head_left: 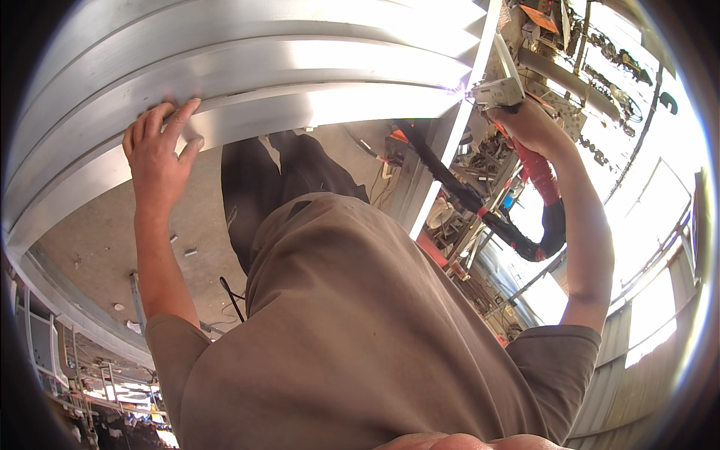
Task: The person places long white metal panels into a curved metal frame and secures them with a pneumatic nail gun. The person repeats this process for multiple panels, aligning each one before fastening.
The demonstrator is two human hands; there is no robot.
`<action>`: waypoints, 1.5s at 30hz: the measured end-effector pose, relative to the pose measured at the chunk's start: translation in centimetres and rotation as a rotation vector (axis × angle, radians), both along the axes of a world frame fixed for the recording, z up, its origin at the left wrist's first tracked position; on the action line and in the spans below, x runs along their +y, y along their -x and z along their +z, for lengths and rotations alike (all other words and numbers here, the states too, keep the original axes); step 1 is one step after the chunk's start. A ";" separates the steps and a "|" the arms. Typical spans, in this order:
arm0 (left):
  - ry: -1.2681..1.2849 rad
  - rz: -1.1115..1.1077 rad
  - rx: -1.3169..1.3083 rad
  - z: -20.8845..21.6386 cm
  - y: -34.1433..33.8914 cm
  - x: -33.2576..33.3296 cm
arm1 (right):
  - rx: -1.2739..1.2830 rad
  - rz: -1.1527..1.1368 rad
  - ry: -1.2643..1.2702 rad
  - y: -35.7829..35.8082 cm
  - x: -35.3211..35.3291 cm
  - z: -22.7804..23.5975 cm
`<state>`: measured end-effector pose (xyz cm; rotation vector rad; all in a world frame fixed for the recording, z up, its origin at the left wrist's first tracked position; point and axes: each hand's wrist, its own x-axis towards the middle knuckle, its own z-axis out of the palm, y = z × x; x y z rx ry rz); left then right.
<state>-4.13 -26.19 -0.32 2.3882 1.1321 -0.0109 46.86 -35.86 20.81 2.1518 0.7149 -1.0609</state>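
Long silvery metal slats run side by side across the top, their right ends meeting an upright metal frame bar. My left hand lies on the nearest slats at the left, fingers stretched and apart over an edge, thumb out to the side. At the right, my right hand is closed round a welding gun. Its tip points left at the joint between slat and bar, where a small violet-white glow shows. Glare washes out the slats near that joint. My right fingers are partly hidden behind the gun.
A thick black hose with red wrapping loops from the gun below the frame bar. Beyond the bar, shelving holds cluttered parts and tools. Small metal offcuts lie on the concrete floor. Racks stand at the lower left.
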 end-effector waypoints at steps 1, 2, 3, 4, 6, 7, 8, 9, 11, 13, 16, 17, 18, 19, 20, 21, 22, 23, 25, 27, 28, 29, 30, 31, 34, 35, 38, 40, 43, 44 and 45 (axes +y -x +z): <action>-0.002 -0.001 0.001 0.0 0.0 0.0 | -0.016 0.005 0.014 0.0 0.0 0.1; -0.002 -0.002 0.010 0.0 0.0 0.0 | -0.019 -0.012 0.017 0.0 0.0 0.1; 0.003 0.001 0.003 0.0 0.0 0.0 | -0.033 -0.031 0.022 0.0 -0.1 0.3; 0.011 0.003 0.003 0.0 0.0 0.0 | -0.048 -0.050 0.028 0.0 -0.3 0.5; 0.023 0.001 0.006 0.1 0.0 -0.1 | -0.084 -0.167 -0.050 -0.1 -1.1 1.9; 0.022 0.003 0.008 0.1 -0.1 -0.1 | -0.097 -0.221 -0.098 -0.2 -1.7 2.8; 0.015 0.000 0.005 0.1 -0.1 0.0 | -0.083 -0.257 -0.208 -0.4 -2.5 3.8; 0.021 0.000 0.015 0.1 -0.1 0.0 | -0.098 -0.328 -0.248 -0.8 -3.6 4.8; 0.004 -0.013 0.014 0.2 -0.1 -0.1 | -0.120 -0.477 -0.338 -1.9 -6.2 6.6; 0.025 0.000 0.023 0.3 -0.2 0.0 | -0.096 -0.539 -0.494 -3.1 -10.1 7.4; 0.011 0.009 -0.002 0.5 -0.4 -0.2 | -0.157 -0.780 -0.615 -5.5 -17.5 6.4; 0.016 0.020 0.014 0.6 -0.5 -0.3 | -0.190 -0.887 -0.641 -6.3 -20.3 5.4; 0.004 0.028 -0.002 0.8 -0.6 -0.5 | -0.191 -0.939 -0.694 -6.9 -23.4 4.2; 0.006 0.045 0.012 1.0 -0.8 -0.6 | -0.218 -0.911 -0.751 -7.6 -26.4 2.5; -0.012 0.051 0.003 1.2 -0.9 -0.8 | -0.160 -0.985 -0.800 -8.4 -29.6 0.8; -0.020 0.049 0.051 1.3 -1.1 -1.0 | -0.133 -1.084 -0.846 -9.0 -33.2 -0.7; -0.049 0.040 0.077 1.4 -1.3 -1.1 | -0.088 -1.185 -0.842 -9.8 -36.7 -2.4; -0.090 0.026 0.086 1.5 -1.5 -1.3 | 0.039 -1.275 -0.869 -10.5 -40.1 -4.7; -0.139 0.055 0.141 1.5 -2.0 -1.9 | 0.047 -1.538 -0.742 -12.1 -46.3 -10.0; -0.229 0.111 0.256 1.6 -2.3 -3.3 | 0.003 -1.349 -0.586 -12.9 -51.7 -15.1; -0.287 0.151 0.268 1.8 -2.5 -4.3 | -0.011 -1.320 -0.700 -12.2 -54.0 -17.6; -0.305 0.220 0.307 2.1 -2.5 -5.6 | 0.055 -1.337 -0.680 -11.8 -55.8 -20.0; -0.317 0.246 0.278 2.4 -2.5 -6.9 | 0.133 -1.577 -0.659 -11.1 -57.1 -22.7; -0.290 0.295 0.284 2.7 -2.7 -8.5 | 0.130 -1.627 -0.651 -10.3 -58.4 -25.0; -0.171 0.313 0.352 3.5 -3.8 -13.3 | 0.197 -1.702 -0.690 -8.4 -61.1 -30.7; -0.140 0.307 0.364 3.6 -4.2 -14.9 | 0.200 -1.683 -0.638 -8.4 -61.6 -32.2; -0.028 0.329 0.347 3.7 -5.0 -18.5 | 0.198 -1.628 -0.590 -7.3 -62.9 -35.2; -0.010 0.328 0.311 3.5 -5.3 -20.0 | 0.190 -1.523 -0.554 -6.7 -63.4 -35.9; -0.006 0.335 0.232 3.1 -5.9 -20.4 | 0.148 -1.415 -0.441 -5.7 -63.3 -35.9; -0.009 0.337 0.211 3.0 -6.1 -20.0 | 0.155 -1.350 -0.396 -5.3 -63.1 -35.7; -0.011 0.335 0.187 3.0 -6.2 -19.4 | 0.206 -1.366 -0.393 -5.0 -62.9 -35.4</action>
